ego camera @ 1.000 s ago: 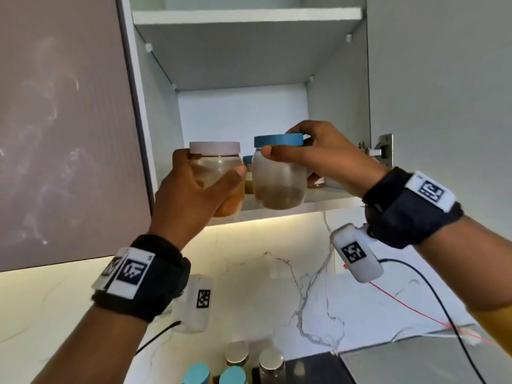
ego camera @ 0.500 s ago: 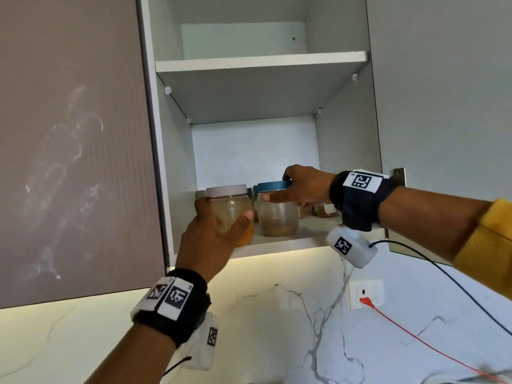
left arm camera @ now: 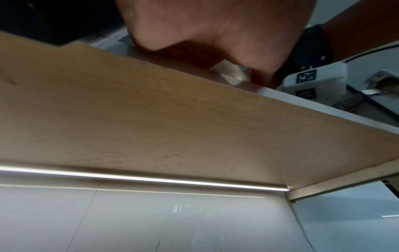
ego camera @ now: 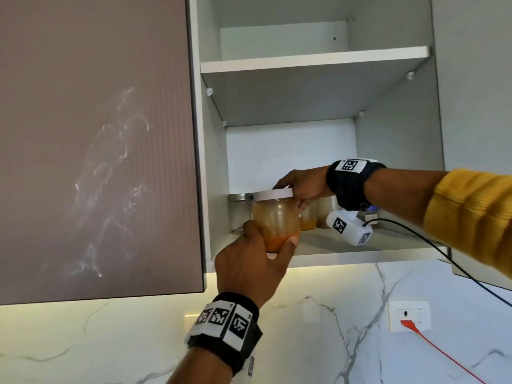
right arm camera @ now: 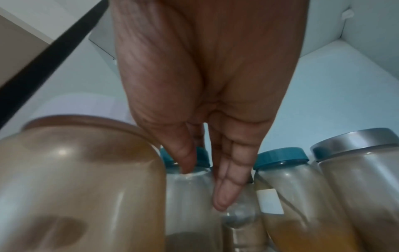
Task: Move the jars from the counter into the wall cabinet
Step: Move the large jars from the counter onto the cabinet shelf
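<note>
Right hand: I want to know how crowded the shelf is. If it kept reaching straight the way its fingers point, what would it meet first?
The right hand points its fingers at a clear jar with a teal lid, already at or near its shoulder. A steel-lidded jar stands to one side; contact is unclear.

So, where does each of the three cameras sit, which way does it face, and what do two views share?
Head: on the person's head, facing up into the open wall cabinet; both forearms show, left hand gripping the pale-lidded jar.
Left wrist: below the left palm, facing up at the cabinet's underside; only the palm shows.
Right wrist: below the right hand, facing along its straight fingers at shelved jars.
Shared: head and right wrist both show the pale-lidded jar.
</note>
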The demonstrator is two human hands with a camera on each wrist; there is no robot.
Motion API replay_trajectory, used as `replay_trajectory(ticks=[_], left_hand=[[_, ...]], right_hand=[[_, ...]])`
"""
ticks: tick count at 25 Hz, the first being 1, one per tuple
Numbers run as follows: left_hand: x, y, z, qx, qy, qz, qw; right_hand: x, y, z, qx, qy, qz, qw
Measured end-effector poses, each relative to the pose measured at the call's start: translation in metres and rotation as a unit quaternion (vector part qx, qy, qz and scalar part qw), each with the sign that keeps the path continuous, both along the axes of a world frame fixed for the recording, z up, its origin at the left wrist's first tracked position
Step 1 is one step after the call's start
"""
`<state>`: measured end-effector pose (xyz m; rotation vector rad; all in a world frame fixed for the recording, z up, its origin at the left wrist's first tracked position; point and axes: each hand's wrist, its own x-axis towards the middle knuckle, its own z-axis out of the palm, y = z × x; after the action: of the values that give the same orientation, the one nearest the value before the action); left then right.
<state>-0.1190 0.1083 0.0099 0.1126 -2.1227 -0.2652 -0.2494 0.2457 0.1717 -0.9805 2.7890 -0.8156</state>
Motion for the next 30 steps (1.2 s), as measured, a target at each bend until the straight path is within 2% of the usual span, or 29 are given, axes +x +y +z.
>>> replay_trajectory(ticks=[9,12,17,19,22,25,27,30], left_hand=[[-0.014,0.002,0.005,0.061,0.010,0.035,0.997],[-0.019,0.004,0.010,0.087,0.002,0.057,0.995],[-0.025,0.003,0.010,0.095,0.006,0.045,0.994],[-0.024,0.003,0.009,0.093,0.002,0.041,0.995],[-0.023,0.003,0.010,0.090,-0.005,0.037,0.995],[-0.022,0.003,0.010,0.082,-0.003,0.035,0.996],[-0.020,0.003,0.011,0.078,-0.002,0.033,0.996],[-0.019,0.005,0.012,0.076,-0.003,0.027,0.997]], right_hand=[[-0.041,-0.043,-0.007,-0.127,0.131,0.042,0.982],[-0.049,-0.053,-0.010,-0.128,0.166,0.056,0.976],[-0.042,-0.047,-0.011,-0.110,0.146,0.063,0.981],[-0.038,-0.039,-0.011,-0.116,0.159,0.040,0.980],[-0.018,-0.025,-0.012,-0.150,0.070,-0.021,0.986],[0.002,-0.013,-0.009,-0.159,-0.037,-0.011,0.987],[0.015,-0.006,-0.006,-0.124,-0.059,0.001,0.990],[0.029,0.001,-0.007,-0.028,-0.015,0.015,0.999]])
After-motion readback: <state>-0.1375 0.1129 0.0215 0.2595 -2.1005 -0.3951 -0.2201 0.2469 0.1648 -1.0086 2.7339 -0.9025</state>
